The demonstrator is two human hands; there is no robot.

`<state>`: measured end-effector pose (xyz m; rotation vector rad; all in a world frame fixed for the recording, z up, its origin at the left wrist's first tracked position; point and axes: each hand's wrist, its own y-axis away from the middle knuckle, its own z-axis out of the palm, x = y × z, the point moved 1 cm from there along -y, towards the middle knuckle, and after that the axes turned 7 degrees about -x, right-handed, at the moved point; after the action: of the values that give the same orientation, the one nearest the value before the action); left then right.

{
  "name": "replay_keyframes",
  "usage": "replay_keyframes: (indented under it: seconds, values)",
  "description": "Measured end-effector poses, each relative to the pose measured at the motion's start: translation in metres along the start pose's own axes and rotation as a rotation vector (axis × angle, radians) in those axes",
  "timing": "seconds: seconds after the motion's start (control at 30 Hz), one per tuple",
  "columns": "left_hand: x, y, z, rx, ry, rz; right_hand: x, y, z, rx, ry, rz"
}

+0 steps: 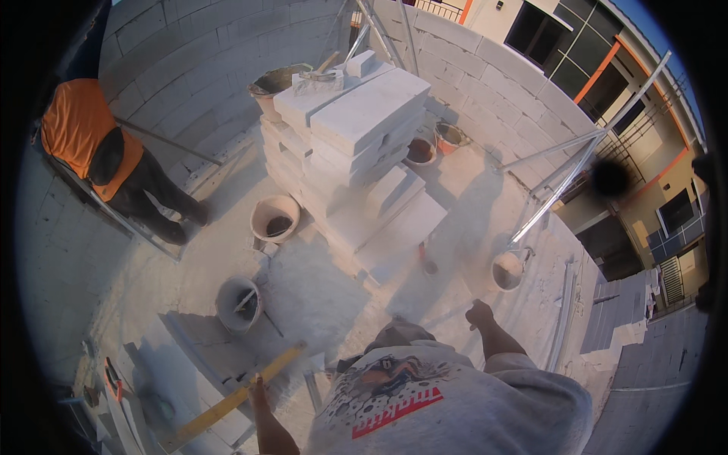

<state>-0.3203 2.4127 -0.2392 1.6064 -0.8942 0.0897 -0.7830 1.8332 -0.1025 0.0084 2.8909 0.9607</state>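
Note:
My left hand (258, 390) is closed round a long yellow bar (220, 408) that looks like a spirit level. The bar slants from the lower left up toward the middle, beside pale blocks (171, 356) lying at the lower left. Out to the right, my right hand (479, 314) is held in a fist in front of my body, with nothing seen sticking out of it. Beyond it stands a tall stack of white blocks (371, 114). Nearest to my left hand is a bucket (230, 322) with a tool inside.
Another bucket (262, 216) holds dark material beside the stack. A co-worker in an orange top (80, 125) stands at the left wall. Metal props (557, 193) lean at the right, near a small bucket (497, 282). An orange-handled saw (114, 381) is at the lower left.

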Motion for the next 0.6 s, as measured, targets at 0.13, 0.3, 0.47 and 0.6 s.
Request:
replay_keyframes:
  seconds: [0.13,0.3,0.47,0.6]
  values:
    - [0.104,0.005,0.04,0.243,-0.081,0.168,0.041,-0.059,-0.011,-0.19,-0.098,0.029]
    - [0.213,0.027,0.158,0.168,0.042,0.284,0.119,-0.125,-0.014,0.111,-0.08,0.043]
    - [0.362,0.013,0.374,0.04,-0.368,0.596,0.223,-0.153,-0.036,0.129,-0.147,0.086]
    - [0.496,0.074,0.534,0.212,-0.572,1.248,0.296,-0.112,-0.047,-0.034,0.543,0.17]
